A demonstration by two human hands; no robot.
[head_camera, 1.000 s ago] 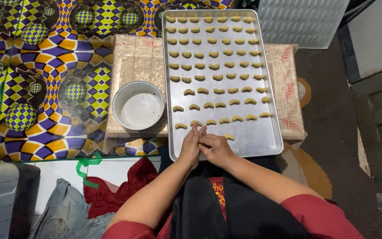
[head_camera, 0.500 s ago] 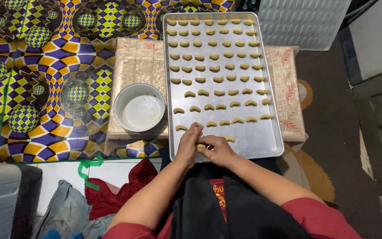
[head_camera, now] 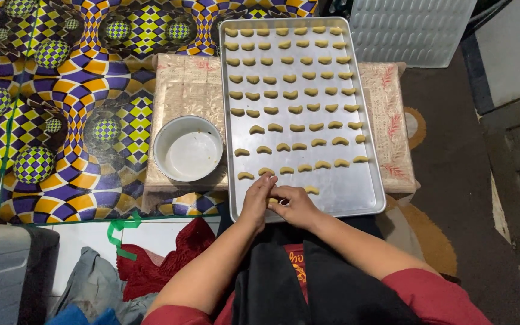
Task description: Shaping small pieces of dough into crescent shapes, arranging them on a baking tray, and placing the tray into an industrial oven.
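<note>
A large metal baking tray [head_camera: 356, 192] lies in front of me, filled with rows of small crescent-shaped dough pieces [head_camera: 290, 94]. My left hand [head_camera: 258, 201] and my right hand [head_camera: 296, 206] meet over the tray's near edge. Between their fingertips they pinch a small yellow piece of dough [head_camera: 272, 201]. One more crescent [head_camera: 312, 190] lies just right of my right hand in the nearest row.
A white round bowl [head_camera: 188, 148] sits left of the tray on a beige patterned cloth [head_camera: 188, 90]. A bright checkered mat [head_camera: 61, 120] covers the floor at left. Red and grey cloths [head_camera: 151, 271] lie by my left arm. A white ribbed panel [head_camera: 416, 30] stands beyond.
Both hands have slid slightly toward me along the tray's near edge, still working the dough piece between the fingertips. The tray and bowl have not moved.
</note>
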